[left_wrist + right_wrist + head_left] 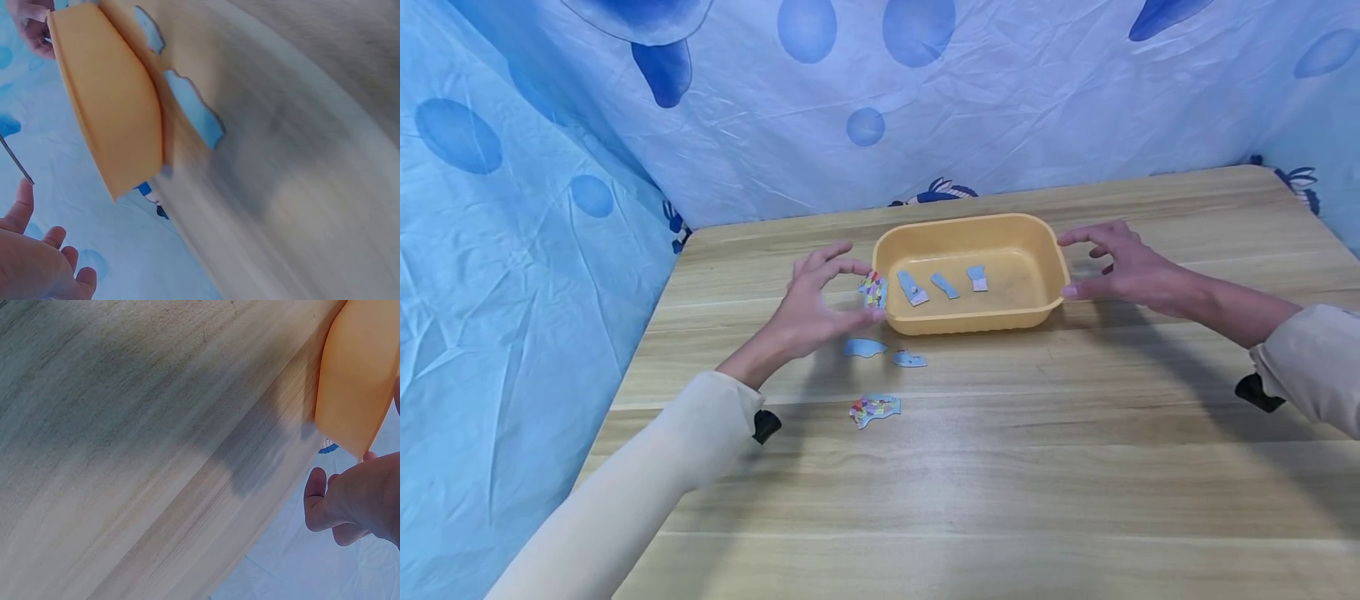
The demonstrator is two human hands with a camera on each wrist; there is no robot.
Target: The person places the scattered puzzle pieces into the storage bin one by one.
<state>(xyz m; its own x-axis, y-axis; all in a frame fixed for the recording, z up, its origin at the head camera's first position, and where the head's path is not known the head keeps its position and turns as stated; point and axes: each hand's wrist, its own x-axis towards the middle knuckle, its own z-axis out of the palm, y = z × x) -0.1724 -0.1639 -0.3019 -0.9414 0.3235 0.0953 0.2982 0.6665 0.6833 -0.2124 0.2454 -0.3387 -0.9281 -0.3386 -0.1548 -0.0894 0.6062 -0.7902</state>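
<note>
Left hand (808, 307): at the left end of the tray, thumb and forefinger bent towards each other, pinching a multicoloured puzzle piece (873, 292) between the tips; remaining fingers spread apart. The left wrist view shows that piece nearly edge-on at a fingertip.

Right hand (1118, 262): at the opposite end, forefinger and thumb parted, their tips at the rim; other fingers bent inward. Whether it grips the rim or merely touches it cannot be told.

Tray (977, 321): one, yellow-orange, oblong with rounded corners, lying between the hands on the far half of the table. Contents: three separate pale blue pieces in a loose row, being a long left piece (912, 289), a narrow middle piece (945, 286) and a short right piece (977, 277).

Loose on the table, in front of the tray's left part: a plain blue piece (865, 347); just beside it, a small blue piece (910, 359); nearer the wearer, a second multicoloured piece (876, 409), lying flat.

Surroundings: table (1037, 475), wood-grained; light sleeves (677, 442) on both arms; blue sheeting (737, 142), printed with darker round spots, behind and at the sides.
</note>
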